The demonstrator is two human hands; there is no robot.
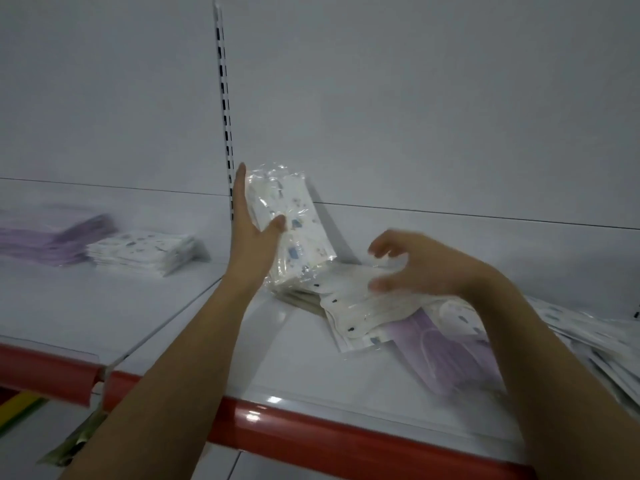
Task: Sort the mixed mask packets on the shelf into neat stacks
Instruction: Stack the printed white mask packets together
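Both hands are up at the shelf. My left hand (254, 233) holds a printed mask packet (294, 230) just left of frame centre, fingers flat behind it, thumb pressing its front. The packet stands nearly upright, its long axis running from upper left down to lower right, its bottom edge touching the mixed pile (374, 306). My right hand (415, 263) hovers over that pile, blurred, fingers spread and curved, gripping nothing. Within the pile a lilac packet (433, 344) lies under white ones. At the left of the frame sit a white printed stack (145, 249) and, just beside it, a purple stack (48, 239). The white shelf (294, 358) has a red front edge (329, 441); behind it are a white back panel and a slotted upright (225, 109).
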